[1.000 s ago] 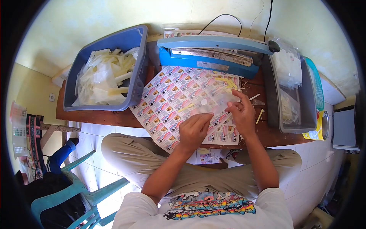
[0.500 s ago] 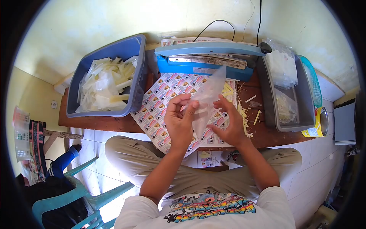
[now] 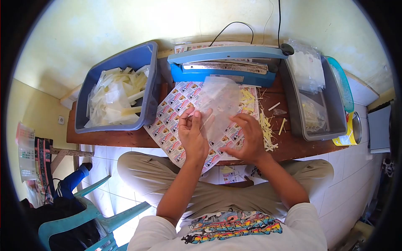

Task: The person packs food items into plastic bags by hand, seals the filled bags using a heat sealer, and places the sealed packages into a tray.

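Note:
A thin clear plastic bag (image 3: 220, 98) stands raised over the patterned paper (image 3: 167, 121), its top end just in front of a blue heat sealer (image 3: 247, 77). My left hand (image 3: 194, 136) pinches the bag's left side between thumb and fingers. On the other side is my right hand (image 3: 248, 140), with thumb and curved fingers well apart beside the bag's right edge. Whether its fingertips touch the plastic is hard to tell. Through the film I can see the paper's print, and nothing shows inside the bag.
At left, a blue-grey tub (image 3: 79, 106) holds filled plastic packets (image 3: 119, 98). A grey tub (image 3: 299, 113) at right holds clear bags (image 3: 307, 71). Pale yellow strips (image 3: 268, 129) lie scattered on the wooden table (image 3: 289, 155). A yellow tin (image 3: 346, 136) and green chair (image 3: 79, 219) stand nearby.
The bag has turned from a narrow, slanted edge to a broader face and leans more to the left. My right hand has shifted slightly left and down; my left hand keeps its pinch.

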Tool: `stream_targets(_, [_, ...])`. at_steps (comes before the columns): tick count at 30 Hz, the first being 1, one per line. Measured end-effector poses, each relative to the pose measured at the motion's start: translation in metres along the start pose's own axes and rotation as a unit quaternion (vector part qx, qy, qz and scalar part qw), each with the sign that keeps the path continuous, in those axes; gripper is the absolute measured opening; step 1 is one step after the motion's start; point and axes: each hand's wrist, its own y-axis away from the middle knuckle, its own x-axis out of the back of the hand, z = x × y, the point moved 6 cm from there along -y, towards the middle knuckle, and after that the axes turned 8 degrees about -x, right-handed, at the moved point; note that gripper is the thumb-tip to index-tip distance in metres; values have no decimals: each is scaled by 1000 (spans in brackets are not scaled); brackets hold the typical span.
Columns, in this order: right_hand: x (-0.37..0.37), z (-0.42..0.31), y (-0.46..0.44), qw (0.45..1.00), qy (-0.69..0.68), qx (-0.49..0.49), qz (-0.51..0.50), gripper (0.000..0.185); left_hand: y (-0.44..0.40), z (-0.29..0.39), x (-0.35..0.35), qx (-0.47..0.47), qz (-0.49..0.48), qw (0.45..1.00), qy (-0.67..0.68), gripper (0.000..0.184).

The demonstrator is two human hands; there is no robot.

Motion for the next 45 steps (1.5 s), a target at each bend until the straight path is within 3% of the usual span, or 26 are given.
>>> stream_targets(7, [-38,11,13,998,15,-60,-18,67,9,-4,0,-25,2,999,-20,34])
stream_targets(9, [-37,17,9,998,43,-41,-14,46,8,-4,4,-25,-1,999,-20,36])
stream_targets(10, [-36,21,8,998,42,-40,-14,46,6,-4,9,-40,-13,996,-74,38])
stream_targets(12, [-31,27,8,998,51,-21,11,30,-1,-3,21,-54,-25,990,-128,40])
stream_targets(15, [-23,34,7,998,45,-32,32,23,-6,-1,27,-39,-22,981,-188,50])
stream_targets(17, [-21,35,6,998,45,-37,37,22,0,21,16,-158,1,899,-408,60])
stream_targets(18, [-20,37,7,997,44,-43,41,22,1,25,15,-158,0,900,-407,60])
stream_targets(20, [-19,37,6,997,42,-56,29,24,17,40,-17,-345,-196,715,-575,65])
stream_targets(21, [-20,38,6,997,39,-67,16,25,24,45,-32,-348,-255,676,-597,63])
stream_targets(22, [-20,38,6,997,38,-68,17,25,28,48,-37,-348,-256,675,-597,63])
stream_targets(24, [-20,39,5,997,35,-67,11,30,43,37,-50,-333,-388,607,-608,62])
stream_targets(29, [-17,40,5,996,45,-71,-23,38,40,20,-33,-322,-402,603,-610,38])
stream_targets(31, [-10,31,0,995,51,-68,-49,41,32,24,-29,-307,-382,644,-587,28])
stream_targets(33, [-2,12,-6,995,38,21,-92,51,28,20,-21,-295,-374,643,-599,26])
stream_targets(34, [1,9,-7,995,38,21,-92,51,26,18,-18,-284,-365,643,-611,24])
stream_targets(37, [1,9,-7,994,35,-5,-107,57,30,18,-22,-305,-361,659,-585,23])
stream_targets(41, [-7,29,0,996,64,-24,-62,39,33,13,-25,-349,-347,660,-567,20])
stream_targets(43, [-10,34,2,996,72,-31,-50,35,34,14,-26,-361,-342,649,-575,33])
stream_targets(45, [-5,44,2,994,-3,-110,-3,32,38,20,-32,-363,-347,637,-585,39])
